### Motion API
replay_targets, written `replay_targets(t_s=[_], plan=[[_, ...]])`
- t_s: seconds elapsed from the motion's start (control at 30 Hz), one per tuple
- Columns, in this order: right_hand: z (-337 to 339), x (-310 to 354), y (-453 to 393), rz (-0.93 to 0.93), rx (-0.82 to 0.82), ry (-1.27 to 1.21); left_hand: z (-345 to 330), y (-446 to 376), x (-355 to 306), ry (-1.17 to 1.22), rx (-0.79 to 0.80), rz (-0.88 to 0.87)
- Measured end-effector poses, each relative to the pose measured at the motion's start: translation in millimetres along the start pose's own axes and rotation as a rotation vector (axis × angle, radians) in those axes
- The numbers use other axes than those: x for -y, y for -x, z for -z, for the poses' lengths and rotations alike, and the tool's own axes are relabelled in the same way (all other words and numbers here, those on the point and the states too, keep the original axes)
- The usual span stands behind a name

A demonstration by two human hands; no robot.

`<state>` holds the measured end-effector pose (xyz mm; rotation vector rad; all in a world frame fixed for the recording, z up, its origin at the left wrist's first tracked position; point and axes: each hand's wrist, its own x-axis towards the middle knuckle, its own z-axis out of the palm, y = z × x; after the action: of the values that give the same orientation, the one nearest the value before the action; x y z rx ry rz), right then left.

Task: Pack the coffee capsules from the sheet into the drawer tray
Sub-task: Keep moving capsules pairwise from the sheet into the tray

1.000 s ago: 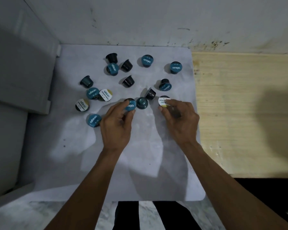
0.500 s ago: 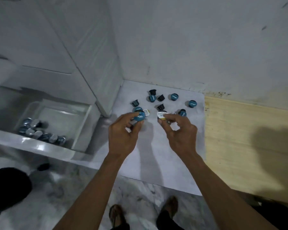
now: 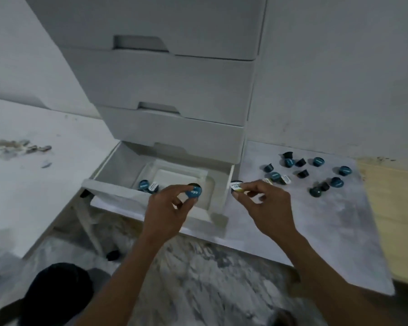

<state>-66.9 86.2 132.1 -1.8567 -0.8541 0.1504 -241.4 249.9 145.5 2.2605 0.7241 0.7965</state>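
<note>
Home: marble floor [image 3: 198, 267], plastic drawers [image 3: 174, 90]

Drawer unit [image 3: 174, 85]: smooth matt grey-white plastic by appearance; tray [image 3: 210, 184] inside the open drawer is paler, slightly glossy plastic. Capsules on sheet [image 3: 290, 162]: dark plastic-looking bodies, smooth blue or white printed lids; sheet [image 3: 327, 220] is matt, mottled grey, paper-like. Floor [image 3: 198, 267]: veined, marble-like; board [image 3: 396, 220] at right: pale unfinished wood grain.

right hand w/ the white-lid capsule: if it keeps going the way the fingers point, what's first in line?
Probably the open drawer's right side wall. The right hand pinches the white-lidded capsule and points left toward it, seemingly just short. Height is unclear from one view; it may clear the wall.
</note>
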Motion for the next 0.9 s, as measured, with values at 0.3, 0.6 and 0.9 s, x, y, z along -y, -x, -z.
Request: replay_targets(t_s=[0.3,0.6,0.9], plan=[[-98.6,36.0,-39.7,-0.016,0.117,0.006,66.2,-79.8,95.0,-0.168,0.208,0.106],[-186.1,-12.7,-89.1,-0.122,0.358,0.115,47.9,-137.2,185.6,-0.249,0.588,0.041],[-229.5,-44.2,-104.2,-0.213,0.559,0.280,6.9,-167.8,236.1,-0.263,0.865,-0.054]])
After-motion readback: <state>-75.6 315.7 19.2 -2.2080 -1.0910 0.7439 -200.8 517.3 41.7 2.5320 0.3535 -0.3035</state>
